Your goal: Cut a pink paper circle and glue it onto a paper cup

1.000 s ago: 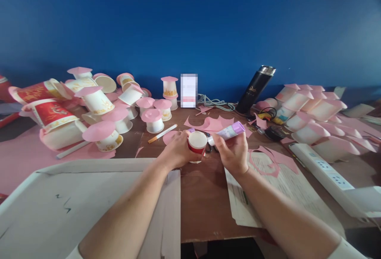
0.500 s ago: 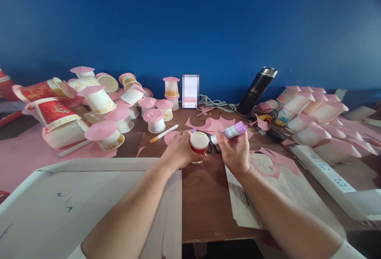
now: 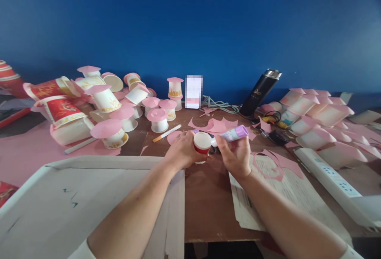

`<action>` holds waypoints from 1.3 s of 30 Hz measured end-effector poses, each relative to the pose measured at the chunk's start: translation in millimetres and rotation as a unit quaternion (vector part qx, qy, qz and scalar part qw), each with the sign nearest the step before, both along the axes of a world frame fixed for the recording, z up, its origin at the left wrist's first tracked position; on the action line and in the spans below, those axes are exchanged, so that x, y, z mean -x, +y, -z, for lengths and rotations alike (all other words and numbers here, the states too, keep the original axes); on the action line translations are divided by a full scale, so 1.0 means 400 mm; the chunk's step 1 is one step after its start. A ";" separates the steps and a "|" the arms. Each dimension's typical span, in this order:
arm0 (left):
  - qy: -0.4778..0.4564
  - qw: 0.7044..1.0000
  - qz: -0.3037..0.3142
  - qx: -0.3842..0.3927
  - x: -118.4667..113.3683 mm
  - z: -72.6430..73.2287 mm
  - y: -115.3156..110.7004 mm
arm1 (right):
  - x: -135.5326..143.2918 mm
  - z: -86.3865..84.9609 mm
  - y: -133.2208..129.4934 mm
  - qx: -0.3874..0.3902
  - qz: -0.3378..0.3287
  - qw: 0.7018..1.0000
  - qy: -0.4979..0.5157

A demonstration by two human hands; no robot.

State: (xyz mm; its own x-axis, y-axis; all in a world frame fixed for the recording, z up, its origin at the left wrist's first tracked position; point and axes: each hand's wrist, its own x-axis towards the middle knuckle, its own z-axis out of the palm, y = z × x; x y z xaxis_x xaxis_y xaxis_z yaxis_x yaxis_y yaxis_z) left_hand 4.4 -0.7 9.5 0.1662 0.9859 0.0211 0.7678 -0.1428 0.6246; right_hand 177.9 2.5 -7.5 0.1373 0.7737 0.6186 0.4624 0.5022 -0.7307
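My left hand point(image 3: 182, 150) is wrapped round a red and white paper cup point(image 3: 203, 142), which stands upside down with its pale base facing up. In my right hand point(image 3: 235, 154) I grip a glue stick point(image 3: 229, 136) with a purple end; its white tip meets or nearly meets the cup's rim, and I cannot tell which. Behind my left hand lies a pink paper disc point(image 3: 173, 137), partly covered by the fingers. Scissors handles, mostly hidden, show darkly between the two hands.
Paper cups with pink paper tops point(image 3: 157, 120) crowd the left, and more cups point(image 3: 315, 108) are heaped right. A black flask point(image 3: 260, 92) leans against the blue wall. Also here are a power strip point(image 3: 330, 175), a white box lid point(image 3: 104, 203), pink scraps point(image 3: 214, 125) and printed sheets point(image 3: 276, 199).
The glue stick's white tip has come closer to the cup's rim. The whole view has shifted slightly, so everything sits a little farther right. Both grips stay the same.
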 end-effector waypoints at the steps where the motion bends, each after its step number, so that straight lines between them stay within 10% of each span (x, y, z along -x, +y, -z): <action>1: 0.001 1.000 -0.001 0.000 -0.001 0.001 0.001 | 0.003 -0.004 -0.005 -0.001 0.002 1.000 -0.020; 25: -0.010 1.000 -0.003 0.005 0.004 -0.004 -0.004 | -0.013 0.004 0.036 0.069 0.026 0.990 0.121; 39: -0.092 0.994 0.033 0.050 0.145 -0.114 -0.010 | -0.011 0.000 0.076 0.253 -0.189 0.808 0.497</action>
